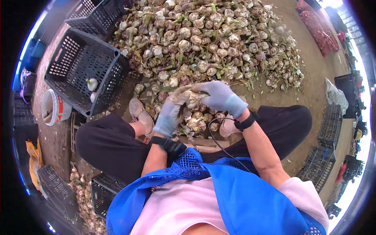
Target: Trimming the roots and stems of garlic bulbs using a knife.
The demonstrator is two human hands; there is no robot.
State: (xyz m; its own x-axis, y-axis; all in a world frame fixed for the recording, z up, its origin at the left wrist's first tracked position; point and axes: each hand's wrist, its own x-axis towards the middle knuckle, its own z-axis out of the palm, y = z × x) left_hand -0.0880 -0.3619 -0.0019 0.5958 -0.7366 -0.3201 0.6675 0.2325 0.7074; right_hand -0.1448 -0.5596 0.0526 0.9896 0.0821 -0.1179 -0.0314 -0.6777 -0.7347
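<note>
Both of my hands wear thin grey work gloves. My left hand (171,111) is curled around a soil-stained garlic bulb (193,100) between my knees. From the other side, my right hand (219,94) has its fingers on the same bulb; the fingertips are partly hidden. Below it, between my shoes, lie more loose garlic bulbs (197,124) with bits of dry skin. Just beyond my hands rises a large heap of untrimmed garlic (202,44), with stems and roots attached.
At my left a black plastic crate (85,63) holds a cleaned white garlic bulb (92,84) and another. A white bucket (63,110) stands beside it. Red mesh sacks (318,29) lie far right, with dark crates (330,126) nearer. A black cable (216,141) runs from my right wrist.
</note>
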